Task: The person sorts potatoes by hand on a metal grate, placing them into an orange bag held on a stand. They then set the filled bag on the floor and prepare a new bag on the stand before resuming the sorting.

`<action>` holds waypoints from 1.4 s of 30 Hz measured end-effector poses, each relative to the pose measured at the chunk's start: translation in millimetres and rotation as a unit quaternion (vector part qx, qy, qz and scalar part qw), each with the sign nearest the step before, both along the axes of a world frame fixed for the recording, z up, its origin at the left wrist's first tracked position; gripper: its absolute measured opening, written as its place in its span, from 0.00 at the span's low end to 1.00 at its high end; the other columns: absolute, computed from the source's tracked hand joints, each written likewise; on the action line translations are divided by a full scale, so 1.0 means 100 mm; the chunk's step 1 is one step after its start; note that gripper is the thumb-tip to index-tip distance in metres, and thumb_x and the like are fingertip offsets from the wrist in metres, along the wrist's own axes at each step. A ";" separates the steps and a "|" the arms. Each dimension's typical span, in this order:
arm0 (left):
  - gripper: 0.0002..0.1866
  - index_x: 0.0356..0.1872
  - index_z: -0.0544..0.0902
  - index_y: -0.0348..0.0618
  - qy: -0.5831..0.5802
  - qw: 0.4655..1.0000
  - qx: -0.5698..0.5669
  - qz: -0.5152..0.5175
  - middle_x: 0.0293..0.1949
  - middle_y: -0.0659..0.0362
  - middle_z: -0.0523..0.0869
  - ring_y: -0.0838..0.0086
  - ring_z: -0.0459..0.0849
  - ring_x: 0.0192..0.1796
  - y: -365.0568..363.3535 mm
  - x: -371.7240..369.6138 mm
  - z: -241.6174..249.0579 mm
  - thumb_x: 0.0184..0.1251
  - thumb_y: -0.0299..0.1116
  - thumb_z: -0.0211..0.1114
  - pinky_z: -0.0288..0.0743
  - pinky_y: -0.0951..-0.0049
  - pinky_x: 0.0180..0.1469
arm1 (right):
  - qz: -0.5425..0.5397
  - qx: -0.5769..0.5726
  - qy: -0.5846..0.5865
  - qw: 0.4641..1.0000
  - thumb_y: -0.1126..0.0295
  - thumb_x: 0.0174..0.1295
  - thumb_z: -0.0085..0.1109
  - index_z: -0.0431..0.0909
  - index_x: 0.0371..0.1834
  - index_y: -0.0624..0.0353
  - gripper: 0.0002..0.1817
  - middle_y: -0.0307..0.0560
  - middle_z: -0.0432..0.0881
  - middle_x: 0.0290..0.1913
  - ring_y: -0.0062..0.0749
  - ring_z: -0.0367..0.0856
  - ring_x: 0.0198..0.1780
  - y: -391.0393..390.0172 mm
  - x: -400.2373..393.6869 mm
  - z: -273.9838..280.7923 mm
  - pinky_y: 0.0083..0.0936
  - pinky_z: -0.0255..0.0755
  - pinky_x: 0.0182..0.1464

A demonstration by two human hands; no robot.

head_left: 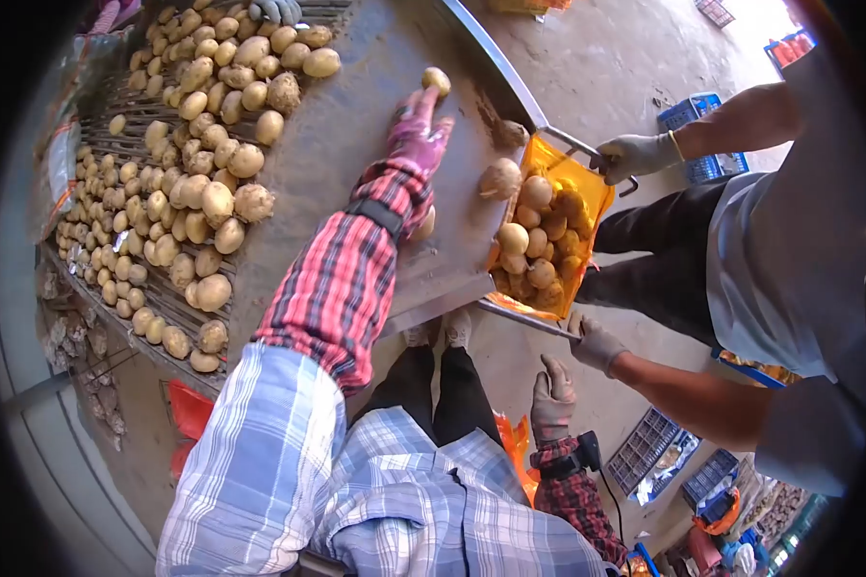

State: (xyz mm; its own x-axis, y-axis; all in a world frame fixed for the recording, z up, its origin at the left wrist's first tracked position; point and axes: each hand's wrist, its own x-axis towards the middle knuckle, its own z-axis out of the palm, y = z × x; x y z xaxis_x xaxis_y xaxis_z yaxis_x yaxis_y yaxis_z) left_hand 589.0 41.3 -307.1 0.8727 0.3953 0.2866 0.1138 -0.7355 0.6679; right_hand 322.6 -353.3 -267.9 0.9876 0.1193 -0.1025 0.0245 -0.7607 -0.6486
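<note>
My left hand (420,133), in a pinkish-purple glove, reaches over the metal chute (322,144) with its fingers stretched out. At its fingertips sits a single potato (436,80), touched or nearly touched but not gripped. Another potato (424,224) lies partly hidden behind my left sleeve. My right hand (552,399), in a dirty greyish glove, hangs low beside my body, fingers apart and holding nothing. At the chute's end an orange-yellow bag (595,189) stands open with several potatoes (539,231) inside. Two larger, dirt-covered potatoes (500,179) rest on the chute's lip.
Many potatoes (192,192) cover the slatted rack on the left. A co-worker's gloved hands (642,157) hold the metal frame (529,320) around the bag. Blue crates (690,113) stand on the floor at right. Another gloved hand (277,11) shows at the top edge.
</note>
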 end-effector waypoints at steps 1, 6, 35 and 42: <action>0.27 0.68 0.74 0.50 0.012 0.999 -0.035 -0.029 0.70 0.43 0.71 0.48 0.72 0.70 -0.14 0.04 -0.02 0.67 0.36 0.68 0.68 0.57 0.71 | -0.019 0.015 0.014 1.000 0.82 0.60 0.60 0.83 0.53 0.56 0.18 0.52 0.86 0.51 0.44 0.85 0.54 -0.02 -0.07 -0.02 0.35 0.78 0.57; 0.22 0.67 0.75 0.45 -0.008 0.974 -0.194 -0.114 0.67 0.44 0.75 0.52 0.74 0.69 -1.14 0.10 -0.31 0.74 0.35 0.61 0.69 0.59 0.70 | -0.034 -0.001 0.024 0.999 0.82 0.61 0.60 0.84 0.52 0.54 0.17 0.49 0.87 0.48 0.42 0.87 0.51 -0.09 -0.21 -0.04 0.34 0.80 0.53; 0.21 0.64 0.78 0.46 0.024 0.990 0.041 -0.135 0.65 0.46 0.78 0.51 0.75 0.68 -0.43 -0.21 -0.03 0.71 0.36 0.62 0.68 0.57 0.71 | 0.105 -0.059 -0.194 0.974 0.72 0.58 0.66 0.78 0.58 0.57 0.23 0.56 0.78 0.62 0.55 0.74 0.66 1.48 1.65 0.08 0.44 0.69 0.69; 0.31 0.73 0.69 0.55 0.027 0.984 0.148 -0.095 0.72 0.50 0.71 0.54 0.71 0.72 -0.48 0.34 -0.19 0.71 0.46 0.62 0.64 0.57 0.73 | 0.215 -0.158 -0.077 0.961 0.73 0.56 0.70 0.75 0.64 0.56 0.29 0.56 0.78 0.61 0.54 0.76 0.64 0.35 1.28 -0.15 0.42 0.70 0.68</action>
